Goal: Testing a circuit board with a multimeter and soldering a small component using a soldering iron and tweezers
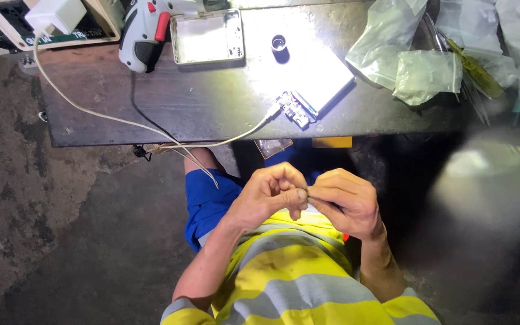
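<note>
Something tiny, too small to identify, was pinched where the fingertips of both hands met, above the lap. The left hand (270, 194) was curled nearly closed on it; the right hand (345, 201) was likewise closed, thumb and forefinger pressed together. Beyond the hands lay a circuit board (294, 109) with a white cable (109, 118), farther left a cordless screwdriver (142, 33), and farther right some plastic bags (427, 71)
</note>
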